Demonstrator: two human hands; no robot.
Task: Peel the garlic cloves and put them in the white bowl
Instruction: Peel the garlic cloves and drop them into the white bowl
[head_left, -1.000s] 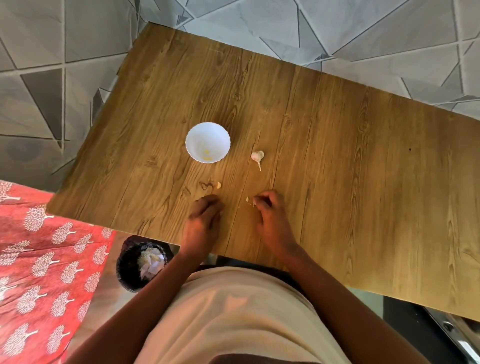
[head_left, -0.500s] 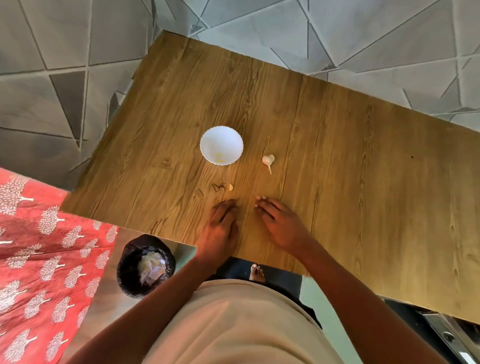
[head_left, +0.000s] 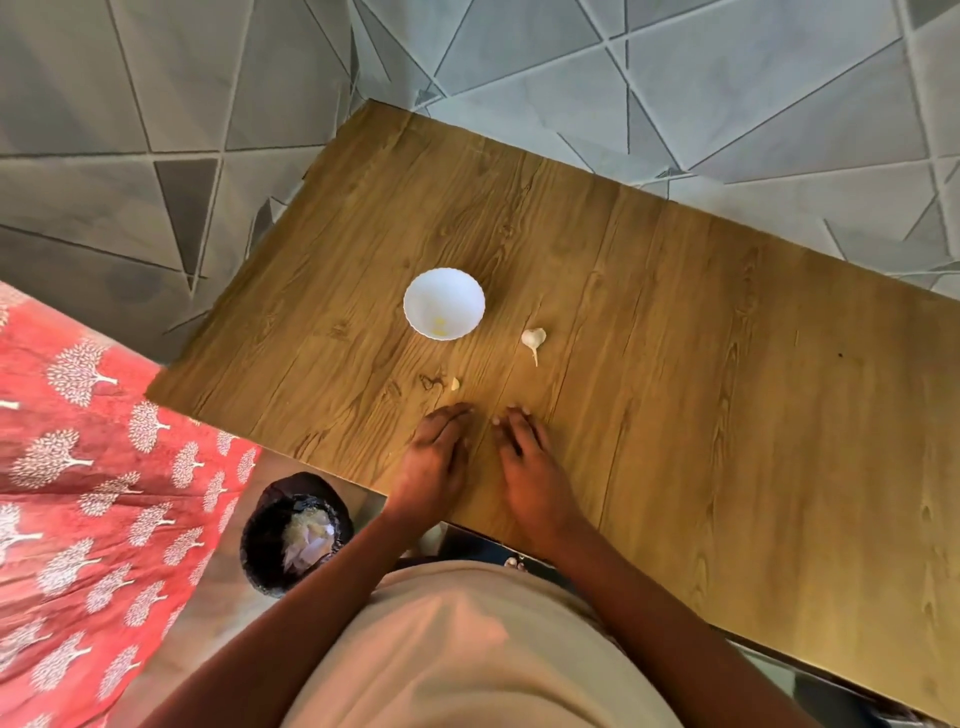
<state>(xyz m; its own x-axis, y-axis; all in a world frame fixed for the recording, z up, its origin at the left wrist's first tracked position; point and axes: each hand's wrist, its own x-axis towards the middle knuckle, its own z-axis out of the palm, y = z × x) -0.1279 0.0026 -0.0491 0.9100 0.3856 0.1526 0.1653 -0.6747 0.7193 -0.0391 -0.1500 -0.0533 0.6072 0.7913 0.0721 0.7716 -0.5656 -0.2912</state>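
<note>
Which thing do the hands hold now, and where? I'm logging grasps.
Nothing: left hand and right hand lie flat on the table, fingers straight.

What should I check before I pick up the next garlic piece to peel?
1. Both hands free: left hand and right hand lie flat on the table, holding nothing. Ok.
2. Loose clove within reach, just beyond the left fingers. Ok.
3. Garlic head piece beside the white bowl, untouched. Ok.
4. Bowl upright and open. Ok.
5. Whether the loose clove is already peeled: cannot tell.
6. Bin for skins below the table edge. Ok.
</note>
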